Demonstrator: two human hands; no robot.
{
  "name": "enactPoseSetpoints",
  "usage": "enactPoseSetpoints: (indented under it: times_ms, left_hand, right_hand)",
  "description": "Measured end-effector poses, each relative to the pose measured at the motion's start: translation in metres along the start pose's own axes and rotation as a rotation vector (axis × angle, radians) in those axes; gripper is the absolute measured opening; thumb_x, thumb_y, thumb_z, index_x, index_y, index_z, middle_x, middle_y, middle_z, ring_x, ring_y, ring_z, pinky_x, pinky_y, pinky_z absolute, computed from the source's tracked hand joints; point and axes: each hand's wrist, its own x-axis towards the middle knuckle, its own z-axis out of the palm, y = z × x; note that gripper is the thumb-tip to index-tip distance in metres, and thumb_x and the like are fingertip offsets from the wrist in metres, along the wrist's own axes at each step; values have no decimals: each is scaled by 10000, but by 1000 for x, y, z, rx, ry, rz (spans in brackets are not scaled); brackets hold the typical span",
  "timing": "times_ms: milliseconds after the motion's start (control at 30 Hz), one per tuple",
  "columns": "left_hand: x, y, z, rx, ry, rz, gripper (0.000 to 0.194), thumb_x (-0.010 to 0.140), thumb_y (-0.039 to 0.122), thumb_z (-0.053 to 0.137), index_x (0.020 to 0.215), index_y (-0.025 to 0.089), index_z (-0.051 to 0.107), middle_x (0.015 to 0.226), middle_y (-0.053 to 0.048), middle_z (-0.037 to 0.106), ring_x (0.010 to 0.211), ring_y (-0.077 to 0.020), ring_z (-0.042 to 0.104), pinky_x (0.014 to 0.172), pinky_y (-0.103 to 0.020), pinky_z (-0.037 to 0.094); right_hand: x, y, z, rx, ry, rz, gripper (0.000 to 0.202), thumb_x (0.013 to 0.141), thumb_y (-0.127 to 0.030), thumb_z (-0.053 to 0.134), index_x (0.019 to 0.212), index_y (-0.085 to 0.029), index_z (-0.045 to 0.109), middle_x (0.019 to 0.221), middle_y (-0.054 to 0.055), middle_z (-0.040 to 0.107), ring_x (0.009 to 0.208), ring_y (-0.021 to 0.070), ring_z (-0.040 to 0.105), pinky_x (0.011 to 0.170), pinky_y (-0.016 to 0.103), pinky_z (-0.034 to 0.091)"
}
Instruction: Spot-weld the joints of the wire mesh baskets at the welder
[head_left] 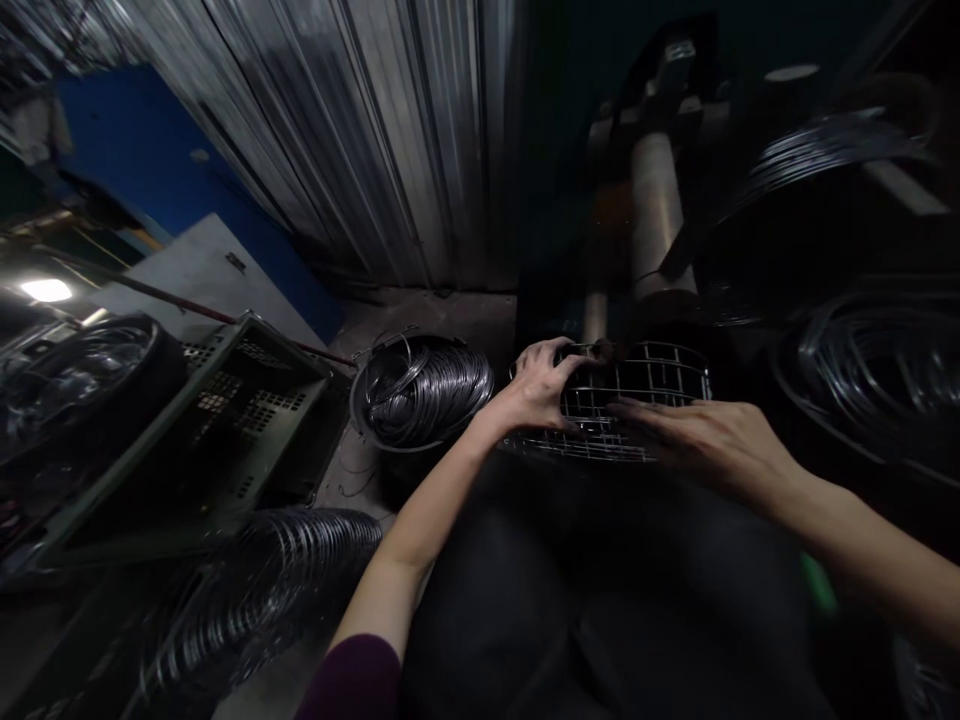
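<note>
A round wire basket (651, 382) of crossed metal wires sits in front of me, below the machine's round bar. My left hand (541, 382) grips its left side, fingers over the upper rim and thumb lower down by the mesh. My right hand (697, 432) lies against the near right part of the mesh with its fingers stretched out and close together; the fingertips are dark and partly lost in shadow. The arms of the machine (660, 215) come down just behind the basket, and a short rod end meets its rim near my left fingertips.
Left of the basket stands a black bucket (358, 415) holding wire rings (442, 390). Farther left are a green plastic crate (259, 400) and a stack of wire rings (300, 560). More wire coils (885, 360) lie at the right. A corrugated metal wall (390, 130) rises behind.
</note>
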Motion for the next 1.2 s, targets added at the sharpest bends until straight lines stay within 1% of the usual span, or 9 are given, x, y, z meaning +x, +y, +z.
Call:
enactPoseSetpoints:
  times_ms: [67, 200, 433, 500, 600, 733, 1000, 1100, 1200]
  left_hand:
    - [0, -1, -2, -30, -9, 13, 995, 469, 464, 904, 1344, 195, 515, 1401, -164, 358, 1333, -361, 316, 1135, -543, 299]
    - [3, -2, -6, -55, -28, -15, 1017, 462, 454, 909, 1354, 179, 505, 1410, -167, 352, 1323, -365, 321, 1127, -543, 310]
    - [31, -19, -11, -54, -1, -25, 998, 444, 406, 918, 1327, 162, 521, 1381, -171, 375, 1331, -351, 323, 1135, -510, 310]
    - [36, -23, -11, -46, -16, -12, 985, 462, 419, 909, 1326, 152, 520, 1378, -173, 376, 1333, -343, 326, 1146, -495, 298]
    - [36, -26, -10, -54, -9, 3, 977, 482, 458, 896, 1325, 147, 513, 1376, -170, 378, 1332, -337, 330, 1149, -488, 296]
    - [40, -29, -10, -63, 8, 25, 1000, 462, 437, 906, 1327, 139, 504, 1356, -166, 393, 1325, -330, 338, 1162, -488, 278]
    - [68, -43, -19, -7, 12, -25, 999, 447, 358, 924, 1326, 117, 515, 1364, -178, 395, 1349, -322, 330, 1177, -423, 244]
    - [72, -44, -21, -21, 7, 10, 941, 484, 396, 910, 1298, 119, 528, 1350, -169, 432, 1349, -305, 340, 1166, -412, 268]
    - [68, -44, -22, -51, 28, 44, 949, 509, 478, 886, 1299, 124, 498, 1325, -151, 479, 1305, -296, 400, 1150, -435, 301]
  right_hand:
    - [-2, -1, -2, -27, -1, 11, 373, 969, -254, 390, 1141, -260, 721, 1015, -42, 669, 559, 139, 596, 431, 244, 355]
    - [0, -4, -7, 22, -170, 112, 357, 951, -273, 450, 1218, -307, 685, 1065, -47, 651, 625, 156, 627, 461, 240, 342]
    - [22, 5, 2, -25, -360, 379, 331, 951, -322, 533, 1257, -342, 657, 919, -9, 687, 691, 189, 641, 512, 242, 267]
    - [21, 7, 6, -14, -332, 399, 329, 957, -324, 524, 1256, -336, 660, 913, -2, 689, 682, 186, 634, 516, 247, 273]
    - [10, 6, 10, 40, -164, 430, 332, 977, -350, 481, 1241, -294, 675, 1001, 2, 684, 734, 163, 637, 529, 244, 324]
    - [2, 6, 11, 146, -5, 470, 343, 976, -388, 444, 1049, -215, 731, 1113, 39, 633, 748, 122, 589, 535, 211, 365]
    - [30, 29, 22, 150, -93, 606, 251, 910, -351, 596, 1049, -190, 729, 1059, 77, 575, 743, 133, 505, 551, 221, 324]
    - [39, 28, 20, 146, -118, 627, 262, 902, -353, 619, 1064, -175, 725, 1046, 83, 577, 739, 136, 496, 551, 232, 310]
    - [27, 22, 9, 220, -57, 642, 298, 915, -375, 601, 1108, -179, 716, 1013, 86, 581, 728, 139, 506, 582, 244, 345]
